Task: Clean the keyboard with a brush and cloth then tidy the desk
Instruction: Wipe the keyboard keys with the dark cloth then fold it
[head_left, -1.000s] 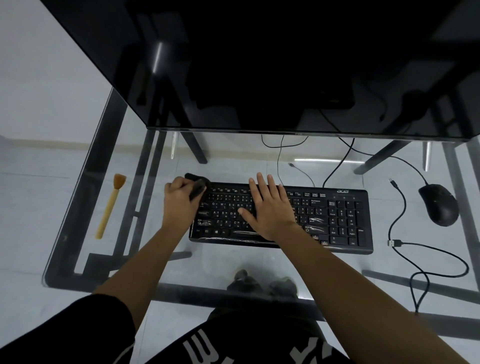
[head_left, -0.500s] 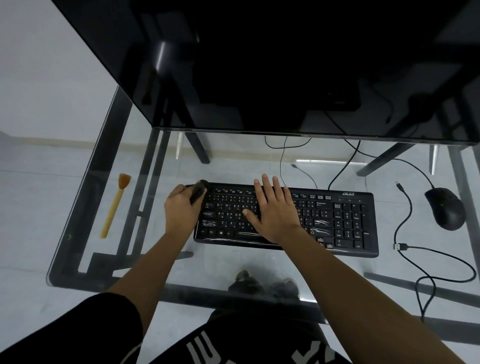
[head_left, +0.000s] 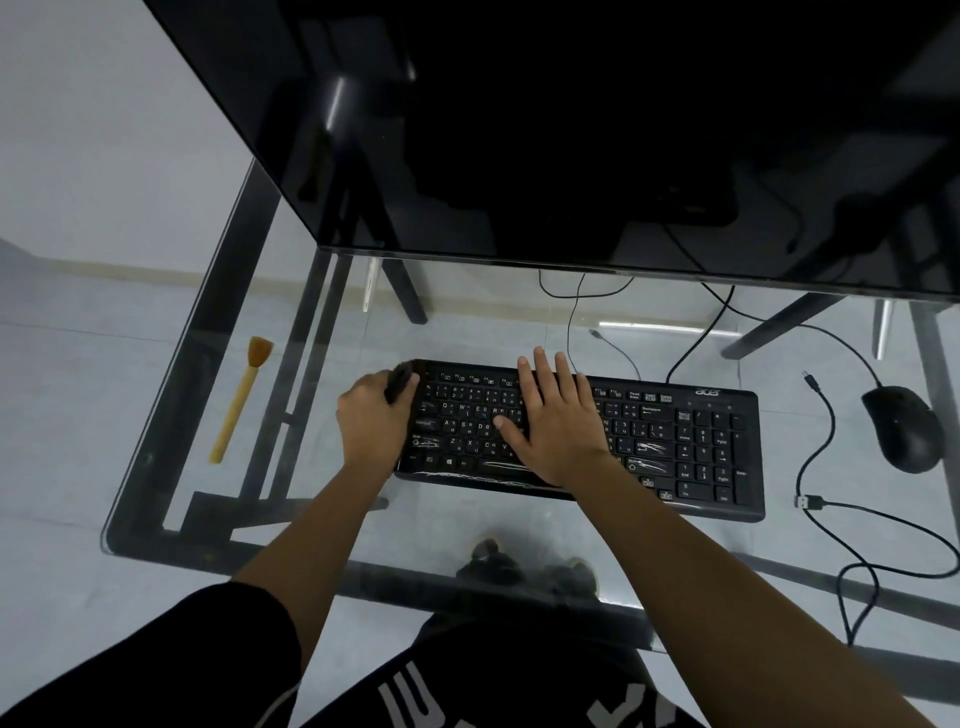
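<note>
A black keyboard (head_left: 691, 441) lies on the glass desk (head_left: 156, 467) in front of me. My left hand (head_left: 371, 421) is at its left end, fingers closed around a dark cloth (head_left: 399, 382) pressed at the top left corner. My right hand (head_left: 553, 421) lies flat, fingers spread, on the middle keys. A wooden brush (head_left: 236, 402) with tan bristles rests on the glass far left, apart from both hands.
A large dark monitor (head_left: 571, 130) overhangs the back of the desk. A black mouse (head_left: 904, 428) sits at the right, with loose cables (head_left: 826, 519) and a USB plug beside it. The desk's front edge runs just below my forearms.
My left hand with the cloth has slid slightly along the keyboard's left end. The right hand stays flat on the keys. The view shifted a little.
</note>
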